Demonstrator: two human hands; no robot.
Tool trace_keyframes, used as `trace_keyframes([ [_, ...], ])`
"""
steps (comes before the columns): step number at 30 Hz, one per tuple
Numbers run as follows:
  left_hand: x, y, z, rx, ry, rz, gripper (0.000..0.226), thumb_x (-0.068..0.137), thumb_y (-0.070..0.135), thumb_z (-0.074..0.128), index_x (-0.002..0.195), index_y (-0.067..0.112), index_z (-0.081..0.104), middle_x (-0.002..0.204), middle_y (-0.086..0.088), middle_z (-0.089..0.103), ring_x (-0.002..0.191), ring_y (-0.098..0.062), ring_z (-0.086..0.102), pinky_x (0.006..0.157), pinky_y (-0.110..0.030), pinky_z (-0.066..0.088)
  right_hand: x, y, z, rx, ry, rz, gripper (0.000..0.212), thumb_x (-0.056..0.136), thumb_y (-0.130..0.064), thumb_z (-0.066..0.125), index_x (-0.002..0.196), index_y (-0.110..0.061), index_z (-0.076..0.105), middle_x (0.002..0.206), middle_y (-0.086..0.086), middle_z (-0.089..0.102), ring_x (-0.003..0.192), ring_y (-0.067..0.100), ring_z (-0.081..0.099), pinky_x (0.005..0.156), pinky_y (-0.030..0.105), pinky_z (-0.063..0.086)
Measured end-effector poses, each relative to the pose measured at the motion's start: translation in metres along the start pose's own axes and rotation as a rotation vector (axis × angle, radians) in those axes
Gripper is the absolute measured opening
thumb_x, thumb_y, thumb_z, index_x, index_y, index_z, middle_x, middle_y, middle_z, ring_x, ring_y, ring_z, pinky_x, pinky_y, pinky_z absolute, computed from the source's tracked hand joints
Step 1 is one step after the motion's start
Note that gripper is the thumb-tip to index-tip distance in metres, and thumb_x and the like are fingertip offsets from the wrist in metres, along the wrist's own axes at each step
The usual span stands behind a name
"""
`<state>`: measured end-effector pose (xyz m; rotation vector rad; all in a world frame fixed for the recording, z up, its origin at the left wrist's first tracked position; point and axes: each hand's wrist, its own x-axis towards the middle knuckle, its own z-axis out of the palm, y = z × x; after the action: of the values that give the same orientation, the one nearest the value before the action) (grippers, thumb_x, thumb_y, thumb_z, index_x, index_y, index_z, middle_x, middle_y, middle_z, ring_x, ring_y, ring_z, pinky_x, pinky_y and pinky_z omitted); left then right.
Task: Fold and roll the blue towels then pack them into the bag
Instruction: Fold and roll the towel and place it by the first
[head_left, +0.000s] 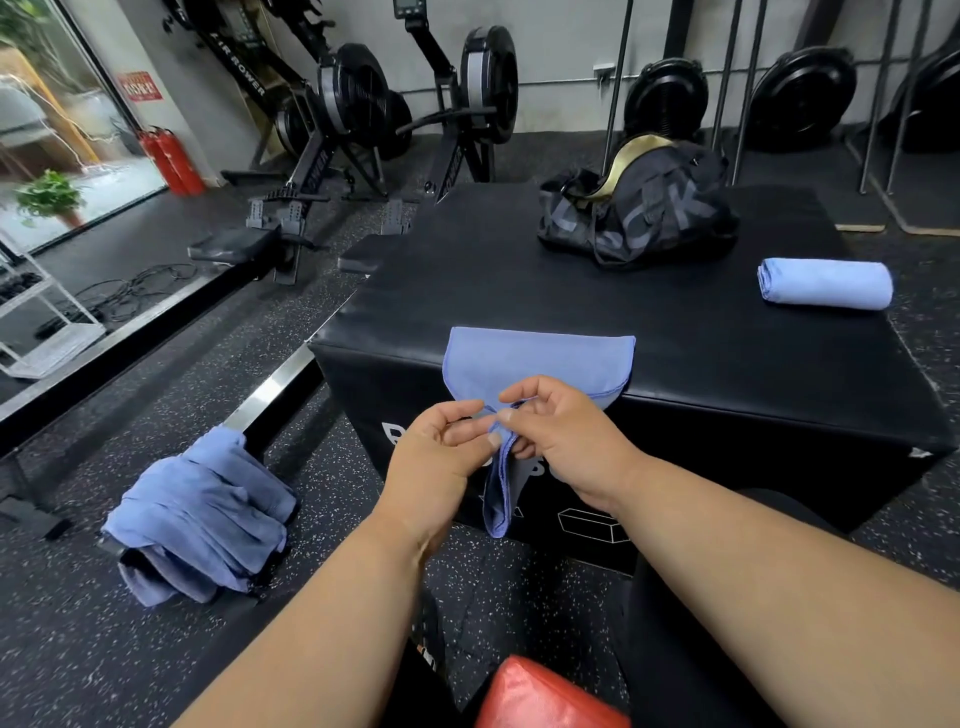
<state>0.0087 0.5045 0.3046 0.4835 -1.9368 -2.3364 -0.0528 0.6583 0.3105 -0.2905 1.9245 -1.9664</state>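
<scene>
A blue towel (540, 364), draped over the near edge of the black tabletop (675, 322), is pinched at its hanging edge by the left hand (441, 457) and the right hand (561, 431). A rolled towel (826, 286) lies near the bag (639, 208).

The towel (540, 358) was matt blue cloth on the box (675, 332), which was smooth black vinyl with slight sheen; beyond the box, the bag (639, 213) was thin dark fabric.
</scene>
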Motion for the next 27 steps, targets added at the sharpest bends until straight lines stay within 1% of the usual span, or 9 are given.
trace_keyframes([
  [3,0.001,-0.003,-0.001,-0.026,0.001,-0.012,0.04,0.09,-0.009,0.075,0.124,0.008,0.065,0.109,-0.015,0.079,0.103,-0.029,0.077,0.094,-0.039,0.058,0.001,0.001,0.001,0.023,-0.023,0.018,0.011,0.099,-0.011,0.07,0.109,-0.015,0.069,0.076,-0.003,0.068,0.067,0.008,0.06,0.068,0.023,0.054],
  [5,0.0,-0.002,-0.002,-0.058,-0.008,-0.029,0.041,0.092,-0.009,0.072,0.128,0.007,0.063,0.112,-0.016,0.078,0.104,-0.029,0.076,0.091,-0.036,0.06,0.002,0.002,0.003,0.054,-0.033,0.032,0.012,0.099,-0.012,0.071,0.111,-0.014,0.069,0.077,-0.003,0.068,0.07,0.01,0.061,0.069,0.025,0.054],
  [8,0.0,0.0,-0.003,-0.124,-0.046,-0.066,0.038,0.098,-0.011,0.06,0.131,0.006,0.059,0.115,-0.018,0.077,0.103,-0.025,0.076,0.086,-0.028,0.06,0.005,0.003,0.004,0.116,-0.033,0.046,0.017,0.098,-0.013,0.074,0.113,-0.012,0.068,0.086,0.006,0.069,0.082,0.021,0.065,0.078,0.035,0.054],
  [10,0.0,0.001,-0.002,-0.145,-0.07,-0.08,0.039,0.099,-0.014,0.054,0.132,0.006,0.057,0.116,-0.017,0.077,0.103,-0.024,0.076,0.084,-0.027,0.061,0.006,0.004,0.003,0.166,-0.032,0.06,0.019,0.097,-0.01,0.073,0.115,-0.011,0.067,0.092,0.012,0.071,0.086,0.028,0.069,0.085,0.042,0.055],
  [15,0.002,0.0,0.002,-0.166,-0.043,-0.06,0.041,0.094,-0.013,0.065,0.13,0.007,0.059,0.111,-0.013,0.079,0.095,-0.019,0.077,0.079,-0.026,0.061,0.01,0.006,0.003,0.16,-0.03,0.058,0.02,0.096,-0.004,0.07,0.114,-0.013,0.067,0.085,0.006,0.066,0.084,0.021,0.066,0.087,0.041,0.054],
  [21,0.004,-0.003,0.003,-0.182,-0.03,-0.059,0.042,0.093,-0.014,0.066,0.127,0.008,0.061,0.106,-0.01,0.079,0.095,-0.018,0.077,0.079,-0.026,0.061,0.012,0.007,0.001,0.178,-0.047,0.066,0.023,0.095,0.0,0.071,0.114,-0.012,0.067,0.085,0.006,0.065,0.084,0.02,0.066,0.082,0.036,0.055],
  [24,0.005,-0.003,0.001,-0.191,-0.006,-0.073,0.042,0.093,-0.015,0.066,0.127,0.009,0.062,0.106,-0.011,0.078,0.096,-0.02,0.076,0.081,-0.028,0.061,0.012,0.008,0.0,0.184,-0.054,0.062,0.023,0.094,0.002,0.07,0.113,-0.011,0.066,0.081,0.004,0.066,0.082,0.019,0.066,0.084,0.039,0.054],
  [25,0.006,-0.002,-0.001,-0.201,0.007,-0.071,0.043,0.092,-0.015,0.066,0.127,0.01,0.062,0.108,-0.013,0.077,0.098,-0.021,0.076,0.083,-0.029,0.061,0.013,0.008,0.0,0.182,-0.053,0.059,0.023,0.095,0.002,0.07,0.112,-0.012,0.066,0.078,0.002,0.066,0.079,0.017,0.066,0.084,0.039,0.054],
  [27,0.01,0.001,-0.005,-0.222,0.015,-0.05,0.051,0.089,-0.01,0.073,0.134,0.009,0.06,0.119,-0.019,0.074,0.105,-0.026,0.073,0.088,-0.033,0.059,0.014,0.008,-0.001,0.182,-0.05,0.053,0.022,0.095,0.001,0.07,0.112,-0.012,0.065,0.073,-0.003,0.067,0.073,0.013,0.066,0.084,0.039,0.053],
])
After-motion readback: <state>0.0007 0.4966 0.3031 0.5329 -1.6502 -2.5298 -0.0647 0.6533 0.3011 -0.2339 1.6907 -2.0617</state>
